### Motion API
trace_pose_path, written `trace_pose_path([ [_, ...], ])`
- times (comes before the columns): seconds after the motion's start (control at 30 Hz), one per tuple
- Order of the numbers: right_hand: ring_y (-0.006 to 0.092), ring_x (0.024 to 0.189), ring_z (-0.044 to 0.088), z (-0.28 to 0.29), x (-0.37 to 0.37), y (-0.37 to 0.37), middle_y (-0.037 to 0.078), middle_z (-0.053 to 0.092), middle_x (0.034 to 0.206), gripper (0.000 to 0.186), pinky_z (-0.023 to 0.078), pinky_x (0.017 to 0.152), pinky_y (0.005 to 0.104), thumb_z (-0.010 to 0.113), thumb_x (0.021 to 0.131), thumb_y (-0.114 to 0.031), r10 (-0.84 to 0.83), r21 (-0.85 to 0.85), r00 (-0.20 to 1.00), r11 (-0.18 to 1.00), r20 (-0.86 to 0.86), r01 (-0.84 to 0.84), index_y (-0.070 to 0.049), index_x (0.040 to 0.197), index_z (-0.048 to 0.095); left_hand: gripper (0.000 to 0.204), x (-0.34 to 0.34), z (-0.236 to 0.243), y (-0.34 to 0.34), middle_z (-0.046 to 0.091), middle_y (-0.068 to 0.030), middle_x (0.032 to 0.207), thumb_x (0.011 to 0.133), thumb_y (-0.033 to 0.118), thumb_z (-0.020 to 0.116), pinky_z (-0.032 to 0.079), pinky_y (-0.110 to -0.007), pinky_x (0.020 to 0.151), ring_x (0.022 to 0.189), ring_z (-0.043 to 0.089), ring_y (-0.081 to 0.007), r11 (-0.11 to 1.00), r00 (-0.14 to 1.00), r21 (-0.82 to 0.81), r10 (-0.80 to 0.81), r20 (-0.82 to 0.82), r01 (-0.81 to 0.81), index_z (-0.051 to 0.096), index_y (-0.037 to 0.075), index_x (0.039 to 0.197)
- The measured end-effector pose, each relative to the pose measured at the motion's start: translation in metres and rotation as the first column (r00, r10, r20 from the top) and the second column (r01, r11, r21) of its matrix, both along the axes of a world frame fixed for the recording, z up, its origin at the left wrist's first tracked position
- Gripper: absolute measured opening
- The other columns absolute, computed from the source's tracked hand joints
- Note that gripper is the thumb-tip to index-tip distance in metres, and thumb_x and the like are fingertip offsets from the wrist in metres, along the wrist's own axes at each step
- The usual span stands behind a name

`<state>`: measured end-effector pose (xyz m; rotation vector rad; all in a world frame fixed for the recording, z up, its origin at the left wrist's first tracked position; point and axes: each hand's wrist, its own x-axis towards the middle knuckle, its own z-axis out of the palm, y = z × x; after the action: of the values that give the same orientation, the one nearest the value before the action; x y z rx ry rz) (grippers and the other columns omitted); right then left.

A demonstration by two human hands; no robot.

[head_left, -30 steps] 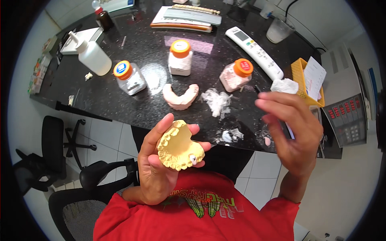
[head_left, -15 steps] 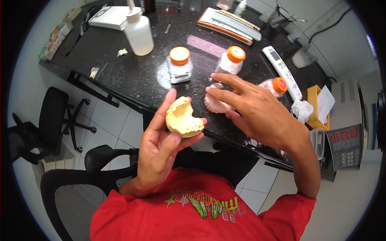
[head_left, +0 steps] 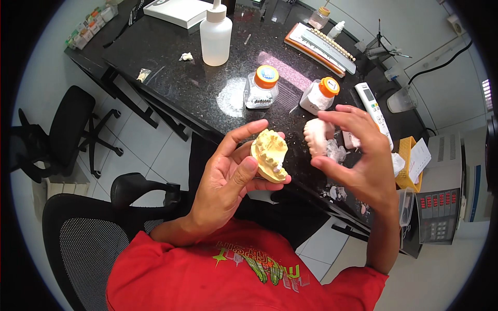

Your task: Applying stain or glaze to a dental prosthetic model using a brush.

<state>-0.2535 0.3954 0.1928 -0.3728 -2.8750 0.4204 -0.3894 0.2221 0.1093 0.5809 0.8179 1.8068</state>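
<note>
I held a yellow dental cast (head_left: 271, 155) in my left hand (head_left: 228, 179), gripped between the thumb and the curled fingers, its tooth row turned toward the right. The cast sat up off the table (head_left: 207, 88), above its near edge. My right hand (head_left: 358, 160) hovered just to the right of the cast, apart from it, fingers spread wide and bent as if cupped, holding nothing. Behind that hand, on the table, lay a white dental cast (head_left: 316, 136), with crumpled clear wrap (head_left: 337, 153) just beside it. Farther back stood two small jars with orange lids, the left jar (head_left: 261, 87) and the right jar (head_left: 319, 96), near each other. A white squeeze bottle (head_left: 215, 33) stood at the far left of the table, and a white remote control (head_left: 372, 106) lay to the right of the jars. A flat tray with a row of teeth (head_left: 321, 42) lay far back. On the left, on the tiled floor, stood a black office chair (head_left: 62, 135)
</note>
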Motion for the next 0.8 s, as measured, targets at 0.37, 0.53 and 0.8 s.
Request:
trace_pose_path([
  [0.37,0.0233,0.116,0.055,-0.034,0.018,-0.033,0.017,0.051,0.127,0.062,0.044,0.101,0.0349,0.078,0.073,-0.008,-0.271,-0.802,0.882,0.571,-0.387,-0.176,0.006,0.126,0.049,0.048,0.009,-0.004,0.010,0.052,-0.0132,0.124,0.097,0.022,0.051,0.056,-0.029,0.077,0.092,0.064,-0.0188,0.999,0.998,0.043,-0.027,-0.053,0.030,0.038,0.000,0.137],
  [0.53,0.0235,0.116,0.055,-0.040,0.016,-0.037,0.016,0.052,0.125,0.061,0.044,0.101,0.0351,0.078,0.074,-0.009,-0.289,-0.841,0.887,0.512,-0.361,-0.175,0.007,0.126,0.049,0.047,0.009,-0.006,0.010,0.053,-0.0132,0.122,0.097,0.022,0.051,0.056,-0.027,0.074,0.090,0.063,-0.0162,0.997,0.997,0.059,-0.038,-0.070,0.042,0.040,0.000,0.137],
  [0.8,0.0232,0.115,0.055,-0.045,0.017,-0.039,0.016,0.053,0.124,0.060,0.044,0.101,0.0346,0.078,0.075,-0.009,-0.289,-0.834,0.881,0.520,-0.374,-0.184,0.006,0.125,0.050,0.047,0.011,-0.007,0.012,0.055,-0.0125,0.119,0.096,0.023,0.052,0.056,-0.027,0.072,0.089,0.063,-0.0145,0.997,0.996,0.063,-0.046,-0.082,0.052,0.042,-0.001,0.136],
])
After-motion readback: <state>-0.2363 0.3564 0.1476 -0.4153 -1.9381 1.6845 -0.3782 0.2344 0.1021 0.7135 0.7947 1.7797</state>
